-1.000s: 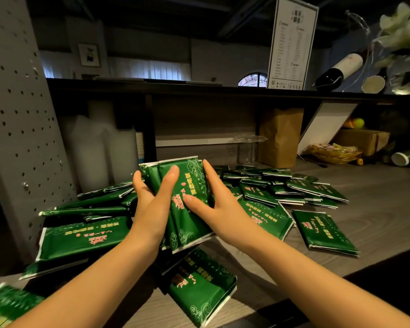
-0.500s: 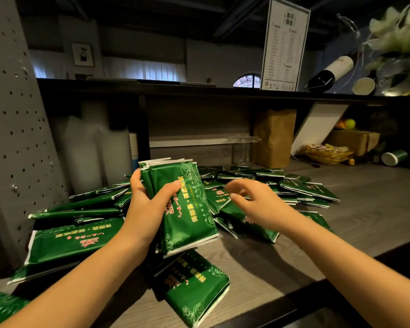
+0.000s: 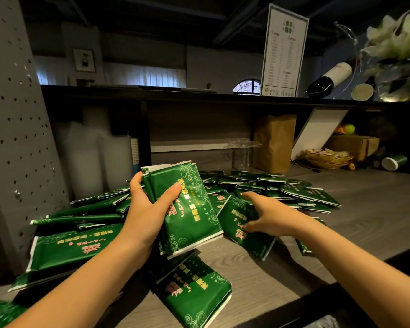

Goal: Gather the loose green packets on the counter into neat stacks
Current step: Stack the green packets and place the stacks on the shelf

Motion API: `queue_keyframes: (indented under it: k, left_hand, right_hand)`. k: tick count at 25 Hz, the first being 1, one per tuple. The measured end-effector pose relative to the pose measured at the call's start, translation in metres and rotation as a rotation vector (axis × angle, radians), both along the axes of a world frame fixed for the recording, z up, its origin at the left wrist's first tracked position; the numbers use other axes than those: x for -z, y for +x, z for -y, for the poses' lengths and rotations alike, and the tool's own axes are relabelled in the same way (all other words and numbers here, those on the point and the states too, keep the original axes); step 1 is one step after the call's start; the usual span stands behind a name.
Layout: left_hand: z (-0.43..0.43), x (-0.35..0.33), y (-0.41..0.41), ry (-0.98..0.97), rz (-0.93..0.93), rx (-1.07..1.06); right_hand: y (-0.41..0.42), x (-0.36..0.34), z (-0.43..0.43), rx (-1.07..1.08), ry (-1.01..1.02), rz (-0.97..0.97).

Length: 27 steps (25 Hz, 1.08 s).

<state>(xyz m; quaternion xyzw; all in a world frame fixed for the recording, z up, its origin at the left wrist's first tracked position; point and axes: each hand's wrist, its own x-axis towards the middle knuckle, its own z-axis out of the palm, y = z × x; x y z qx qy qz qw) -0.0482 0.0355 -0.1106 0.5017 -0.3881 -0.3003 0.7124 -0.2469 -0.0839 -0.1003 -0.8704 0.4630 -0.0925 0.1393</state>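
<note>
The left hand (image 3: 147, 209) clasps a stack of green packets (image 3: 189, 209) at frame centre, thumb across the front. The stack stands almost upright, its long axis leaning from upper left to lower right. I can't count it (only bunched edges show at its top). The right hand (image 3: 268, 214) curls round one tilted packet (image 3: 244, 230) just right of it. The loose packets (image 3: 294, 190) overlap on the counter (image 3: 365, 221), too tangled to number; the left ones are cut off.

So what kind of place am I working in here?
Likely a cafe or bar: a menu card and a wine bottle on the shelf, a paper cup below.
</note>
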Motion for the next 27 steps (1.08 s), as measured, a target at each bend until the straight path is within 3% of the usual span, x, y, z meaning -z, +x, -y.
queue_keyframes:
  k: [3, 6, 8, 19, 22, 27]
  left_hand:
    - [0.001, -0.001, 0.003, -0.043, -0.027, -0.019]
    - [0.003, -0.002, 0.004, -0.065, -0.033, -0.031]
    - [0.003, -0.002, 0.005, -0.066, -0.03, -0.035]
    - [0.007, 0.007, -0.001, -0.07, -0.155, 0.018]
    - [0.003, 0.007, -0.002, 0.016, -0.15, 0.137]
    - [0.004, 0.006, -0.005, -0.115, -0.002, 0.095]
  right_hand:
    - [0.006, -0.01, -0.007, -0.056, 0.043, 0.482]
    - [0.015, -0.02, -0.02, -0.141, 0.281, 1.045]
    - [0.021, -0.024, -0.031, -0.249, 0.456, 1.21]
    - [0.07, 0.011, -0.073, -0.441, 0.434, 1.025]
    - [0.073, 0.016, -0.079, -0.452, 0.422, 0.988]
    - [0.065, 0.015, -0.067, -0.45, 0.585, 0.952]
